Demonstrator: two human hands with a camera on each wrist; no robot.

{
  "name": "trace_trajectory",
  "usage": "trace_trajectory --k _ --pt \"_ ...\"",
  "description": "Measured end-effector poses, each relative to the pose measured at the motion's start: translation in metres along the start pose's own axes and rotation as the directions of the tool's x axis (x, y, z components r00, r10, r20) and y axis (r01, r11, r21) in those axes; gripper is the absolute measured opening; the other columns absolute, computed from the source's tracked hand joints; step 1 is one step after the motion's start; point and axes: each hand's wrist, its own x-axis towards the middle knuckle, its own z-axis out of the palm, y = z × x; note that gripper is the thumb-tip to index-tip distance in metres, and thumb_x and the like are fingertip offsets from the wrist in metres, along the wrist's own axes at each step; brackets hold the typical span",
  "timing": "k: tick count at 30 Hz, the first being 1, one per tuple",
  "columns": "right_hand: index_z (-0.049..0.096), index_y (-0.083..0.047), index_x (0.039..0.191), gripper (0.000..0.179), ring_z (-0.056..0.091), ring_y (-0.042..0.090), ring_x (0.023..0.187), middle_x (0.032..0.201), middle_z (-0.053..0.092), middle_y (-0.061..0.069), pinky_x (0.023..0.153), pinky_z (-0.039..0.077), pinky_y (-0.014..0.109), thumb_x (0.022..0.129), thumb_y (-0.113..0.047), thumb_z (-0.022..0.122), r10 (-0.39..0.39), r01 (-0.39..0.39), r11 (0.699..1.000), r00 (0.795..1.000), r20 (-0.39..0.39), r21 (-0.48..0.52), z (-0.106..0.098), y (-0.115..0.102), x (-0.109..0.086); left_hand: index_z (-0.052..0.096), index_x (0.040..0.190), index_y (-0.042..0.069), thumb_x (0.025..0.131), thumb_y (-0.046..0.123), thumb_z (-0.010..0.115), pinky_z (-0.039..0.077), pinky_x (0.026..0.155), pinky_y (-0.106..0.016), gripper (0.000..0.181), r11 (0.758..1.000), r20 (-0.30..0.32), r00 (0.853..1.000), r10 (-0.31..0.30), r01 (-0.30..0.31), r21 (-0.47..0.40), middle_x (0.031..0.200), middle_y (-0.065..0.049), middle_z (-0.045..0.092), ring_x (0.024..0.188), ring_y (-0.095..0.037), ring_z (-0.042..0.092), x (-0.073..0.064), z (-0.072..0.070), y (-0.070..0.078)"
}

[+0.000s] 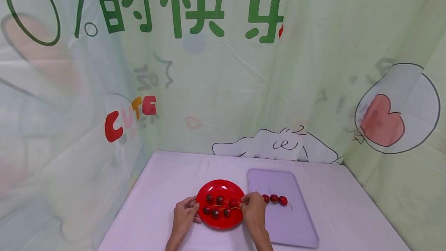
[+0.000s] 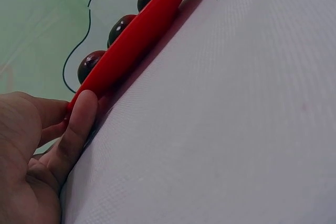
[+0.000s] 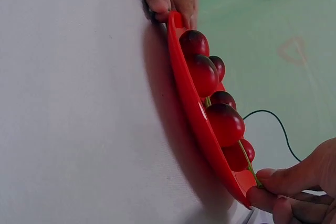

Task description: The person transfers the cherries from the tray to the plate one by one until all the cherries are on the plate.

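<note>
A round red plate carries several dark red cherries with thin stems. At its left rim my left hand holds the edge between thumb and fingers, as the left wrist view also shows. My right hand is at the opposite rim. Seen from the right wrist, its thumb and forefinger pinch a green cherry stem that runs out over the plate's edge. The cherry on that stem lies among the others on the plate.
Right of the plate lies a pale purple tray. Three cherries sit on it in a row, the leftmost partly behind my right hand. A white cloth covers the table. Printed curtains enclose the back and sides.
</note>
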Motion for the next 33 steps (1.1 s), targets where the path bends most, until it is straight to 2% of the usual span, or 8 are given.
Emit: trace_trajectory --k 7,11,18,25,29,33 --pt "0.081 0.002 0.085 0.014 0.068 0.021 0.068 0.076 0.077 0.013 0.065 0.068 0.040 0.077 0.011 0.090 -0.071 0.067 0.987 0.997 -0.021 -0.148 0.002 -0.005 -0.003 0.065 0.144 -0.006 0.106 0.005 0.070 0.068 0.060 -0.031 0.040 1.000 -0.006 1.000 0.007 -0.007 -0.007 0.111 -0.020 0.075 0.061 -0.018 0.075 0.000 0.002 -0.001" --pt "0.082 0.004 0.087 0.015 0.073 0.025 0.071 0.079 0.079 0.017 0.069 0.070 0.044 0.077 0.012 0.090 -0.085 0.082 0.980 0.996 -0.011 -0.183 0.003 -0.007 -0.005 0.065 0.145 -0.005 0.106 0.005 0.070 0.068 0.061 -0.031 0.041 1.000 -0.005 1.000 -0.008 0.008 0.003 0.109 -0.018 0.075 0.061 -0.019 0.075 0.000 0.002 -0.002" --pt "0.083 0.004 0.088 0.012 0.080 0.031 0.079 0.084 0.081 0.019 0.076 0.072 0.048 0.080 0.008 0.091 -0.092 0.088 0.978 0.996 -0.011 -0.188 0.004 -0.008 -0.002 0.064 0.145 -0.006 0.106 0.005 0.070 0.068 0.061 -0.031 0.041 1.000 -0.002 1.000 0.004 -0.004 0.004 0.110 -0.018 0.076 0.062 -0.020 0.076 0.001 0.000 -0.003" --pt "0.083 0.006 0.091 0.013 0.080 0.033 0.078 0.084 0.081 0.019 0.075 0.071 0.049 0.081 0.006 0.091 -0.047 0.047 0.983 0.999 0.007 -0.178 -0.003 -0.012 -0.004 0.064 0.145 -0.006 0.106 0.005 0.069 0.069 0.061 -0.032 0.041 1.000 0.002 1.000 0.003 -0.003 -0.003 0.111 -0.018 0.076 0.062 -0.020 0.076 0.002 0.001 -0.003" --pt "0.082 0.007 0.093 0.015 0.080 0.033 0.078 0.083 0.080 0.019 0.077 0.071 0.049 0.081 0.005 0.092 -0.026 0.029 0.985 0.999 0.020 -0.170 -0.006 -0.013 -0.005 0.064 0.144 -0.008 0.106 0.005 0.070 0.068 0.059 -0.031 0.041 1.000 0.002 1.000 0.028 -0.028 -0.011 0.110 -0.020 0.076 0.059 -0.018 0.075 0.001 0.001 -0.002" --pt "0.082 0.006 0.092 0.015 0.076 0.027 0.076 0.081 0.080 0.015 0.074 0.071 0.045 0.082 0.003 0.092 -0.043 0.044 0.991 0.999 0.007 -0.123 -0.011 -0.012 -0.006 0.064 0.142 -0.011 0.105 0.002 0.069 0.068 0.056 -0.033 0.039 0.996 0.000 0.998 0.070 -0.070 -0.046 0.109 -0.025 0.076 0.055 -0.015 0.073 0.000 0.000 -0.002"
